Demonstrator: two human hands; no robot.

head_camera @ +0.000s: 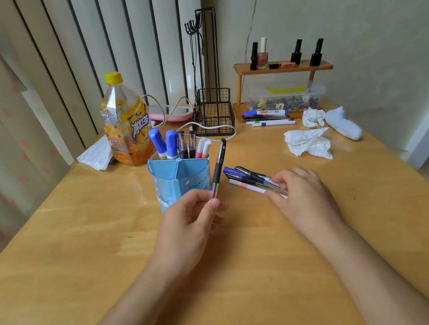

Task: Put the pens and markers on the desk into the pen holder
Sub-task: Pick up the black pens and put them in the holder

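A black gel pen (219, 167) stands tilted beside the blue pen holder (181, 179), pinched in the left hand (189, 221). The right hand (299, 191) presses curled fingers on loose pens (252, 180) nearby. Lifting it clear of the rim, then dropping it tip-down, would seat it cleanly.

My left hand (188, 219) is raised, thumb and fingers pinched closed; my right hand (299, 191) lies palm-down, fingers curled, forearms reaching in from the desk's near edge.
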